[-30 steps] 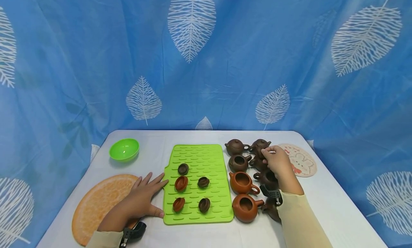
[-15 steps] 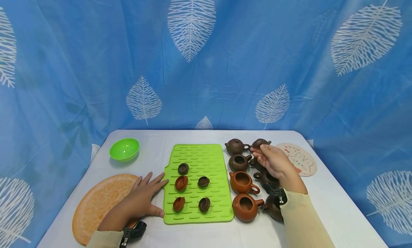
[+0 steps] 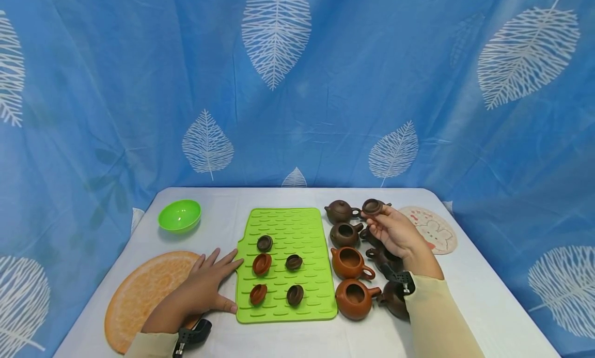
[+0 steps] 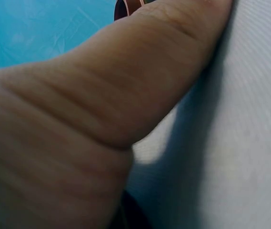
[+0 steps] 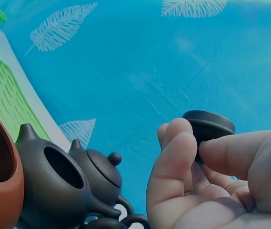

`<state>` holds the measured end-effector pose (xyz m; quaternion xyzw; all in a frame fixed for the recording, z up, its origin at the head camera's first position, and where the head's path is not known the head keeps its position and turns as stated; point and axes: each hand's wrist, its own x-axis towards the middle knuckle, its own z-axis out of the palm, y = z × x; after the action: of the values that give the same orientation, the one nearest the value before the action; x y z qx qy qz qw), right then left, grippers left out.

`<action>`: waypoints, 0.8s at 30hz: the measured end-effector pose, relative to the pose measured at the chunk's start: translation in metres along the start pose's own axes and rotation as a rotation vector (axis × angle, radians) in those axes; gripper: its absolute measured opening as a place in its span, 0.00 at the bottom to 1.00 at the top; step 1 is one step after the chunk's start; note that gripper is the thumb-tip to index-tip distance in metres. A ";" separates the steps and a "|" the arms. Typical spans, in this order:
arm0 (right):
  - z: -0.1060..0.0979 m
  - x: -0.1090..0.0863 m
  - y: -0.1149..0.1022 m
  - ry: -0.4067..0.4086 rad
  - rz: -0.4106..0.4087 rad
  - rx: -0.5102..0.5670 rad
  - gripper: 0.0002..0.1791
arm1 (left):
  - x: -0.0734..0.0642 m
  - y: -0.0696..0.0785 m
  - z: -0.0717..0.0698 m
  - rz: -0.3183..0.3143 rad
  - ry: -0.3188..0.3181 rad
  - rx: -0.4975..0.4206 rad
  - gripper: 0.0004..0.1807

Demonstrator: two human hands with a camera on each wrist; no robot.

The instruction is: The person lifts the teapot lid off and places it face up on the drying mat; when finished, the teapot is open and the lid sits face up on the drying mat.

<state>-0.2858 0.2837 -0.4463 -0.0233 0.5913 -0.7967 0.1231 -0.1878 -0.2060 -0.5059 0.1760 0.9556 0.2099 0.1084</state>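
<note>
In the head view my right hand [image 3: 395,231] pinches a dark brown teapot lid [image 3: 372,207], its hollow underside facing up, above the back of the right column of teapots. The right wrist view shows thumb and fingertips on the lid [image 5: 209,123] from below. Beneath that hand, dark teapots are partly covered. A lidded dark teapot [image 3: 341,212] and an open dark teapot [image 3: 345,235] stand to its left. My left hand [image 3: 204,283] lies with fingers spread at the left edge of the green mat [image 3: 297,223]. Several upturned lids, including a reddish one [image 3: 262,264], rest on the mat.
Two reddish open teapots [image 3: 351,263] stand along the mat's right edge. A green bowl [image 3: 179,216] sits at the back left. An orange-slice placemat [image 3: 149,291] lies under the left forearm, and a round rabbit mat [image 3: 434,231] lies at the right.
My right hand has lifted the lid from the right column of teapots and turned it over, hollow side up. The left hand has stayed in place.
</note>
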 end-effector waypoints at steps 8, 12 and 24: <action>0.016 -0.006 -0.001 -0.003 0.010 -0.052 0.07 | -0.001 -0.001 0.001 -0.005 -0.003 -0.006 0.70; 0.035 -0.001 -0.004 -0.057 0.020 -0.127 0.09 | -0.001 -0.001 0.001 -0.010 -0.001 0.002 0.70; 0.097 0.027 0.002 -0.154 0.096 -0.311 0.16 | -0.001 -0.001 0.001 -0.008 0.004 -0.008 0.70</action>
<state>-0.2936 0.1869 -0.4220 -0.0746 0.6968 -0.6846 0.2006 -0.1868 -0.2065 -0.5071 0.1716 0.9557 0.2134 0.1081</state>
